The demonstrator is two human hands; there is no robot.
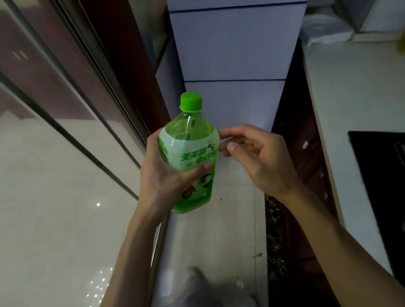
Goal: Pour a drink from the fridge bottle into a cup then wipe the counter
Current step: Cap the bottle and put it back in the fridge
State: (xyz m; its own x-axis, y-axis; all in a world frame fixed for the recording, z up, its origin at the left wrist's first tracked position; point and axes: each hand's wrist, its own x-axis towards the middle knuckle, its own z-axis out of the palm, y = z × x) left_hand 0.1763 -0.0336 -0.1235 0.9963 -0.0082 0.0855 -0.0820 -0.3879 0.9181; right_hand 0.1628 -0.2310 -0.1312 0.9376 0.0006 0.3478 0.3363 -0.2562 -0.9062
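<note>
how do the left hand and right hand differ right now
The left hand is wrapped around the green bottle, thumb across its label; the right hand holds nothing, fingers loosely curled, fingertips near the bottle's shoulder. The left sits lower on the bottle; the right is beside it. Both are bare and raised in front of the person.

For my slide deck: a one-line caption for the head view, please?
Left hand holds a capped green bottle upright while the open right hand reaches toward it, beside the counter.
</note>
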